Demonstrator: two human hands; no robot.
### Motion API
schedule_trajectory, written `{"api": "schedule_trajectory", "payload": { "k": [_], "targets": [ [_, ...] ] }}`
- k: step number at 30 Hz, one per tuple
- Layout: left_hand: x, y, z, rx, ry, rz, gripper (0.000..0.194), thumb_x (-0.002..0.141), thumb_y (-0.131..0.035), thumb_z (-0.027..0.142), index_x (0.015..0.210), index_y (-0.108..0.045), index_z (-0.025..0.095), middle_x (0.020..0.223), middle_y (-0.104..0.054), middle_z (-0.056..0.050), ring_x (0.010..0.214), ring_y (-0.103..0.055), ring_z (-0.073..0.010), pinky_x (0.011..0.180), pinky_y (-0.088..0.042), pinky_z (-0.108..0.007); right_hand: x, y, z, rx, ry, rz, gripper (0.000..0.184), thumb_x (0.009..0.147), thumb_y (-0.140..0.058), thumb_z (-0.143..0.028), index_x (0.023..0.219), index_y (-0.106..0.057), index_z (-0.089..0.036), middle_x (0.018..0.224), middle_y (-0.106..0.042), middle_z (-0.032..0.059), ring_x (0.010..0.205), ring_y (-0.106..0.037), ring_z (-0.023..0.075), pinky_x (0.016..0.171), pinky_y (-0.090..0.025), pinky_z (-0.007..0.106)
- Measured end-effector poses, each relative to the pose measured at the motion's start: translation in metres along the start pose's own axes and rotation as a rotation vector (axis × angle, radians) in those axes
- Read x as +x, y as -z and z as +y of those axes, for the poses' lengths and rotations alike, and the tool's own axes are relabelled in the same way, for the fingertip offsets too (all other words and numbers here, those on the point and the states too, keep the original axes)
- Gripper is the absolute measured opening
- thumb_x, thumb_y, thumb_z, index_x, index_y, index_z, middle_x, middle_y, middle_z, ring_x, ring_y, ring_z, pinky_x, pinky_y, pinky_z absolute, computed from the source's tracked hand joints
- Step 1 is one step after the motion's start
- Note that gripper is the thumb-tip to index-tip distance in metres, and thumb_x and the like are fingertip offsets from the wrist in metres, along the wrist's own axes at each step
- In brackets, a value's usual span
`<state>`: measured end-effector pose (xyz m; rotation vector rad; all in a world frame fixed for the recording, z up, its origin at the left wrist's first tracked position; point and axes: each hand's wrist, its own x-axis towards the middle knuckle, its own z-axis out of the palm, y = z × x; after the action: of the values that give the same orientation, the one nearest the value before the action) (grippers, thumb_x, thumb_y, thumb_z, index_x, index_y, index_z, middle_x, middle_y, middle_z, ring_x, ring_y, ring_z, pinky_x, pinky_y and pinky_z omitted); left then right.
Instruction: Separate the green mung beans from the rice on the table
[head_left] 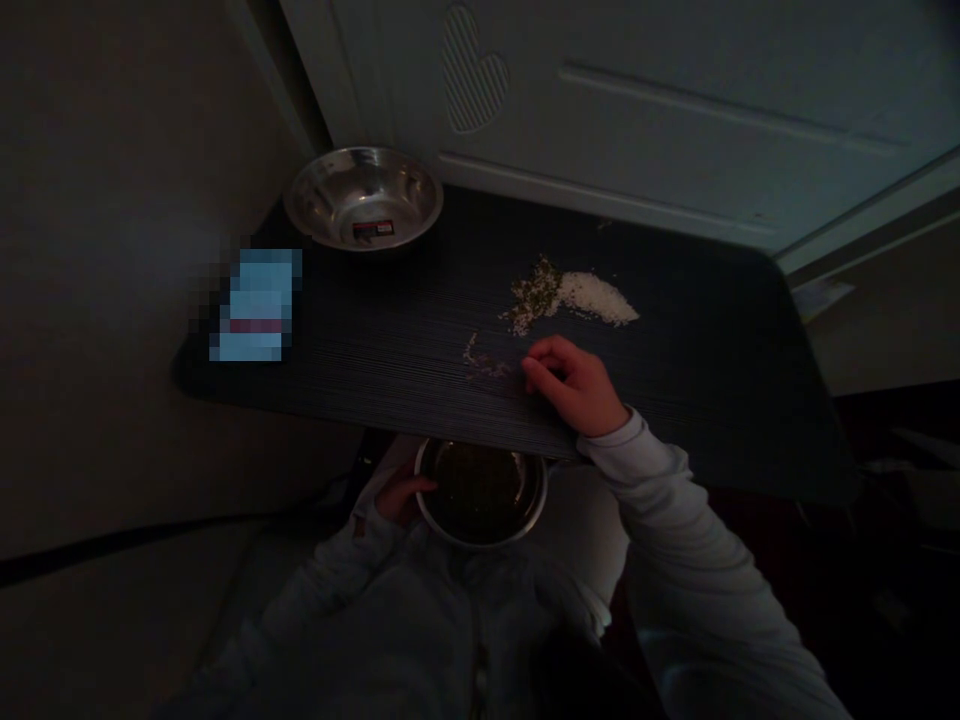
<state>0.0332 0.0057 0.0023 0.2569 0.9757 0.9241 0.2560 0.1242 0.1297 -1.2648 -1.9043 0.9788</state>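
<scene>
White-rimmed bowl (486,544) held low, loose grains (487,369) spread above

At lower centre, the bowl is gripped by the left hand (403,498), its thumb laid over the rim; dark contents are seen inside. At centre, well apart from the left, the right hand (576,388) is held with fingers curled — whether anything is pinched cannot be told. Just beside its fingertips, the loose grains are scattered on the dark table (712,350). Farther up, a green-and-white heap (535,293) is touched by a white grain heap (598,298). A steel basin (327,205) is set at upper left.
</scene>
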Motion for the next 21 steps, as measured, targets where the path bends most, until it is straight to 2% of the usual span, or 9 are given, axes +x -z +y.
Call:
{"api": "schedule_trajectory", "payload": {
  "k": [9, 16, 21],
  "targets": [
    [-0.0002, -0.0018, 0.0014, 0.029, -0.004, 0.009, 0.036, 0.049, -0.063, 0.009, 0.081, -0.073, 0.023, 0.076, -0.076, -0.002, 0.098, -0.063, -0.0312, 0.083, -0.047, -0.039, 0.0, 0.0002, -0.0006, -0.03, -0.022, 0.056, 0.015, 0.084, -0.049, -0.035, 0.079, -0.049, -0.021, 0.056, -0.058, -0.0038, 0.052, -0.053, 0.0105, 0.054, -0.038, 0.023],
    [-0.0002, -0.0001, 0.0017, 0.058, 0.009, 0.041, 0.036, 0.047, -0.063, 0.009, 0.079, -0.074, 0.023, 0.084, -0.076, -0.003, 0.098, -0.063, -0.0308, 0.079, -0.049, -0.037, -0.001, 0.0, -0.0011, -0.015, 0.004, 0.021, 0.014, 0.083, -0.05, -0.034, 0.08, -0.05, -0.02, 0.057, -0.059, -0.0035, 0.054, -0.055, 0.011, 0.058, -0.04, 0.024],
    [-0.001, -0.0041, 0.0043, 0.037, 0.0, 0.029, 0.031, 0.046, -0.064, 0.008, 0.072, -0.073, 0.023, 0.07, -0.076, -0.002, 0.086, -0.067, -0.0296, 0.075, -0.05, -0.036, -0.0011, 0.0008, -0.001, -0.001, 0.007, 0.024, 0.014, 0.083, -0.05, -0.033, 0.078, -0.05, -0.02, 0.056, -0.057, -0.0038, 0.052, -0.054, 0.0102, 0.055, -0.039, 0.022]
  ]
}}
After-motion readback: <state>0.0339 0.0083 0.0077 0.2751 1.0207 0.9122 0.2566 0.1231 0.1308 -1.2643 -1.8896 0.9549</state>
